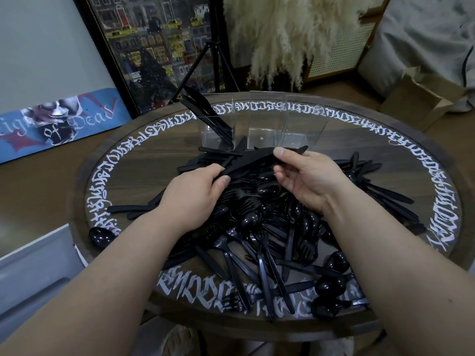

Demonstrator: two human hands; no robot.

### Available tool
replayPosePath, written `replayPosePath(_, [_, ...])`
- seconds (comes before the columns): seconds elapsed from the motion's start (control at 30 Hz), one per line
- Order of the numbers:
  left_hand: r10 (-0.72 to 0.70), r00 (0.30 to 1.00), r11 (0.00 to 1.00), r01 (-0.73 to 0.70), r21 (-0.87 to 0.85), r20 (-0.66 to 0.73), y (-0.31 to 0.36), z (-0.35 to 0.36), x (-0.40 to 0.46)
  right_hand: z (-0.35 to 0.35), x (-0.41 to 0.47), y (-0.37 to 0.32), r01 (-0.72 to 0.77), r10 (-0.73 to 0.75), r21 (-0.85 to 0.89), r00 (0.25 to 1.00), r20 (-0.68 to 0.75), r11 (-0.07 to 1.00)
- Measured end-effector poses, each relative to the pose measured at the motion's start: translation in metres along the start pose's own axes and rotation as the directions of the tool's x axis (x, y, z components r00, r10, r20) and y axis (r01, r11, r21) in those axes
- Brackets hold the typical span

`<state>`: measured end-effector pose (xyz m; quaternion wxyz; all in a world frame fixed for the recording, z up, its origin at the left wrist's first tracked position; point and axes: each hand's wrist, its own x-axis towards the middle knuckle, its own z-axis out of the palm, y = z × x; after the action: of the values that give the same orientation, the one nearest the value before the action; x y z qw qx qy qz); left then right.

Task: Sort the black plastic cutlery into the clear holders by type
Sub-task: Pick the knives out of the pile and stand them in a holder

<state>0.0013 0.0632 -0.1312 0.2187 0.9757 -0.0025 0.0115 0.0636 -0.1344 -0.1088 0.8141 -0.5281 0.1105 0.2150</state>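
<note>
While both hands share one bundle of knives (253, 161), the left hand (191, 197) curls round the handle end and the right hand (307, 176) pinches the blade end between thumb and fingers, apparently to square the pieces into one stack before they are dropped in. Just beyond the right hand's fingertips stand three clear holders (261, 124) in a row; the one farthest toward the left hand's side already carries knives (203, 114) leaning out over its rim, while the other two look empty. Beneath and nearer than both hands lies the mixed pile (270, 232) of forks, spoons and knives, covering most of the round table (385, 140). Open room for the lift appears to lie above the pile, between hands and holders; loose spoons (101, 236) near the table edge could be knocked off.
</note>
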Motion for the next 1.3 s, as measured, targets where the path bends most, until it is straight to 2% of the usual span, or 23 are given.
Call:
replayPosePath(0.33, [0.012, 1.0, 0.995, -0.014, -0.099, -0.017, -0.003, 0.002, 0.002, 0.002, 0.002, 0.004, 0.055, -0.055, 0.02, 0.998, -0.009, 0.998])
replayPosePath(0.57, [-0.026, 0.998, 0.986, 0.014, -0.168, -0.066, -0.001, -0.001, 0.001, -0.003, 0.006, 0.006, 0.123, -0.131, -0.212, 0.991, -0.024, 0.97])
replayPosePath(0.67, [-0.058, 0.997, 0.962, 0.045, -0.27, -0.043, -0.001, -0.001, 0.003, -0.003, 0.006, 0.006, 0.104, -0.109, -0.291, 0.994, 0.001, 0.951])
replayPosePath(0.83, [-0.092, 0.995, 0.926, 0.099, -0.365, 0.037, 0.0, 0.001, 0.004, 0.002, 0.002, 0.006, 0.07, -0.053, -0.276, 0.996, 0.068, 0.959])
replayPosePath(0.9, [-0.083, 0.995, 0.929, 0.097, -0.357, 0.053, 0.003, 0.002, 0.004, 0.004, 0.002, 0.007, 0.072, -0.059, -0.241, 0.996, 0.061, 0.968])
replayPosePath(1.03, [-0.118, 0.984, 0.863, 0.17, -0.475, 0.137, 0.009, 0.004, 0.003, 0.006, 0.004, 0.009, 0.102, -0.095, -0.2, 0.995, 0.041, 0.975])
replayPosePath(1.2, [-0.125, 0.982, 0.815, 0.183, -0.549, 0.141, 0.014, 0.0, 0.001, 0.005, 0.006, 0.011, 0.112, -0.106, -0.198, 0.994, 0.039, 0.974])
replayPosePath(1.3, [-0.163, 0.982, 0.826, 0.191, -0.531, 0.1, 0.009, 0.004, 0.003, 0.005, 0.005, 0.01, 0.116, -0.108, -0.234, 0.993, 0.046, 0.965])
